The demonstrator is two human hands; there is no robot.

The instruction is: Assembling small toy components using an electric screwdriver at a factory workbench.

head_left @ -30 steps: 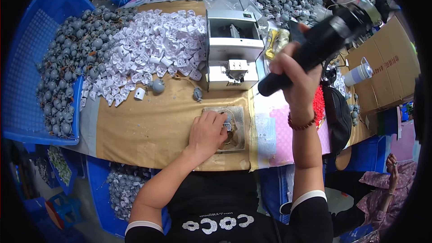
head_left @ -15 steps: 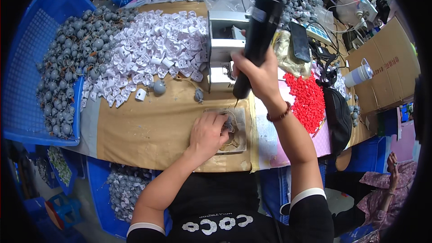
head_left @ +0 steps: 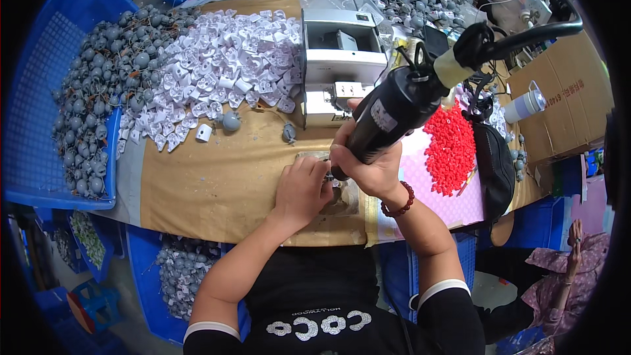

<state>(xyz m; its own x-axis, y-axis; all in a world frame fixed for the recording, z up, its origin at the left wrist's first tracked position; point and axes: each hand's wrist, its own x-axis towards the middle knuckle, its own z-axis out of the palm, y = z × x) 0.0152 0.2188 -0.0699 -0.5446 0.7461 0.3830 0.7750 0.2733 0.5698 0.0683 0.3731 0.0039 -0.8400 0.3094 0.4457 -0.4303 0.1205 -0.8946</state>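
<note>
Black-sleeved forearms come up from the lower edge to a small worn metal work plate at the near edge of the tan cardboard-covered bench. The left hand lies on that plate, fingers curled down on a small part that is hidden under them, so I cannot tell what it pinches. The right hand, with a dark red bead bracelet on its wrist, is clamped around a black cylindrical electric screwdriver, tilted with its tip down at the plate just beside the left fingertips. Right of it lies a spread of small red plastic pieces. Farther off stand a grey metal box-shaped machine, a heap of white plastic housings, and grey round parts spilling by a blue plastic crate.
</note>
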